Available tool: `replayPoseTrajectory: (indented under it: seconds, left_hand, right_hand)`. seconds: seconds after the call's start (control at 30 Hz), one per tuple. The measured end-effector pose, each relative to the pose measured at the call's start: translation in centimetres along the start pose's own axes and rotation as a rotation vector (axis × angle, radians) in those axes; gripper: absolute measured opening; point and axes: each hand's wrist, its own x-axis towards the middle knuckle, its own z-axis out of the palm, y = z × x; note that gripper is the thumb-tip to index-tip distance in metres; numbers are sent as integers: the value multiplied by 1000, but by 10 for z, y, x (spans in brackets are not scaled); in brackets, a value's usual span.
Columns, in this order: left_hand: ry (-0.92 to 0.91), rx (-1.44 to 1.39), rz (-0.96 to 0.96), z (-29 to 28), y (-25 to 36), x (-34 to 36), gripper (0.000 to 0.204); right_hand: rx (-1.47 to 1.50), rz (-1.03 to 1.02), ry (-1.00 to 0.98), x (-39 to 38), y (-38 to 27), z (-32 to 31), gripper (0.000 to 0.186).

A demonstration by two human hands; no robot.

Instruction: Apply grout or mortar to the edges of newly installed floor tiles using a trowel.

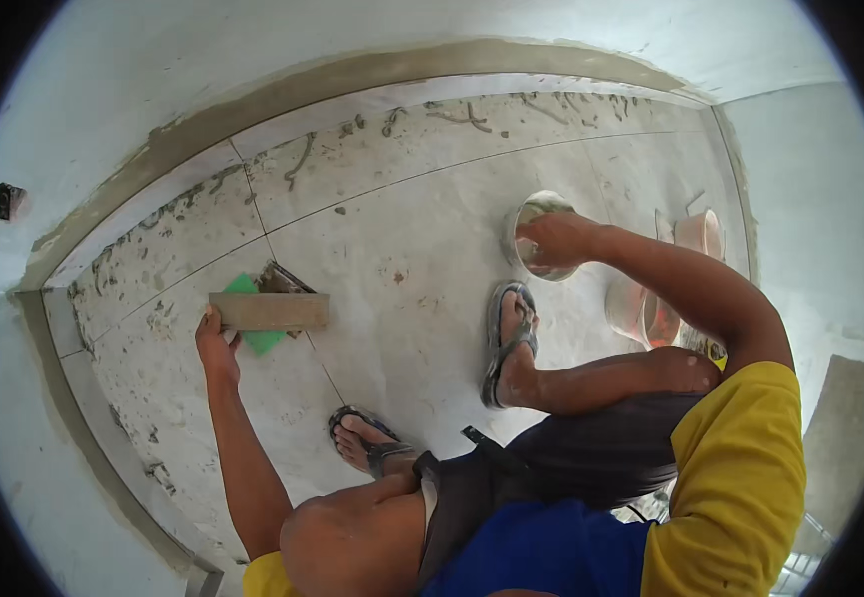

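Note:
My left hand point(216, 343) grips the left end of a flat, grey-brown rectangular strip point(283, 311), perhaps a cut piece of tile, with the thumb on the near face. Behind and below the strip, a green flat piece point(268, 343) shows in part, and a dark-edged, muddy flat object point(288, 279) lies partly hidden by it. On the other side, my right hand point(556, 239) reaches down into a round, light-coloured container point(541, 199). Its fingers are partly hidden inside, so what they touch cannot be made out.
Several tubs stand at the right, among them a pale bucket point(631, 310) and a reddish one point(699, 231). My sandalled feet rest on the tiled floor point(412, 239), which is spotted with mortar. A low skirting strip point(372, 99) runs along the walls; a wall socket hole point(6, 202) is at left.

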Motion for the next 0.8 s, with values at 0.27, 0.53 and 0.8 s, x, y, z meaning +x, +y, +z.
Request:
replayPoseTrajectory:
  seconds: [0.27,0.53,0.8]
  left_hand:
    - [-149,32,-43,95,-3,-18,55]
    - [-359,119,-122,192,-23,-33,55]
    - [-338,381,-258,247,12,-37,53]
  right_hand:
    - [481,312,478,-14,102,72,30]
    - [287,-245,995,30,28,105,21]
    - [172,-146,659,84,27,123,24]
